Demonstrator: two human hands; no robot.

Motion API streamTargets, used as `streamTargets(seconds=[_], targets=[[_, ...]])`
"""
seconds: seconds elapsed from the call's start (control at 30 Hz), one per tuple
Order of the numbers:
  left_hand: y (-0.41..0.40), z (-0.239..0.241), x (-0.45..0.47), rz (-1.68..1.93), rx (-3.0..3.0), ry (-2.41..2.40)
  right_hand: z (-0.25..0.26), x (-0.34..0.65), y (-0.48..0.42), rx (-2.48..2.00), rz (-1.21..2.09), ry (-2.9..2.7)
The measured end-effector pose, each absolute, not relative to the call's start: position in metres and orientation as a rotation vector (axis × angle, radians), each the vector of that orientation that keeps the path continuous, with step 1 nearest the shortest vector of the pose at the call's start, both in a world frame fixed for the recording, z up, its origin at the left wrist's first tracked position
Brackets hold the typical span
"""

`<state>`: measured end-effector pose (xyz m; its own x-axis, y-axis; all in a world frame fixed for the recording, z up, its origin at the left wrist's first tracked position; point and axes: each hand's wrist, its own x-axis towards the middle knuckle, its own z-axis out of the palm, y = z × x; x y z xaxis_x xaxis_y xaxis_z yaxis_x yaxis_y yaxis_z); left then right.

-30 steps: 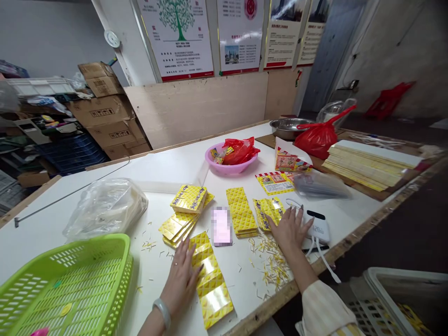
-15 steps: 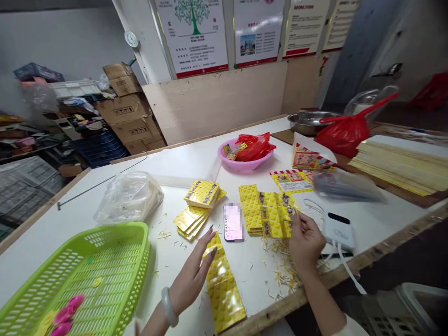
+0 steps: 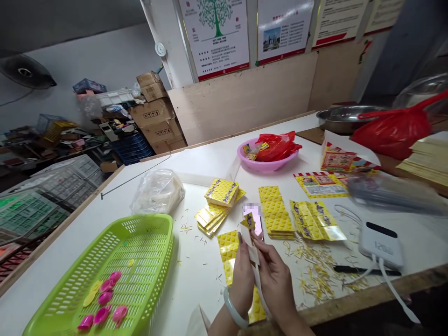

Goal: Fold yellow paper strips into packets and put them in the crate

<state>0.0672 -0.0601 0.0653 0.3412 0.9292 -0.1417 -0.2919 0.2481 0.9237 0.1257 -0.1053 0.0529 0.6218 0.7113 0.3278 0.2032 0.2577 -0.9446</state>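
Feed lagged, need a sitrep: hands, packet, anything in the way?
Left hand and right hand both pinching one yellow packet, lifted over the yellow strip. Phone just behind. Nothing blocking the hands.

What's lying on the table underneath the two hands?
A yellow foil sheet lies flat under the left hand and right hand, which pinch a small packet above it. Its far end and near corner show; the hands and wrists cover the rest.
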Motion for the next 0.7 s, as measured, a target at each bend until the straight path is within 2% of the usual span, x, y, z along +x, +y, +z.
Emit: streamTargets(seconds=[0.37,0.7], targets=[[-0.077,0.066,0.068,1.208,0.915,0.941,0.057,0.084,-0.130,-1.185,0.636,-0.686],[-0.095,0.058,0.025,1.049,1.044,0.920,0.042,0.070,-0.136,-1.192,0.373,-0.807]])
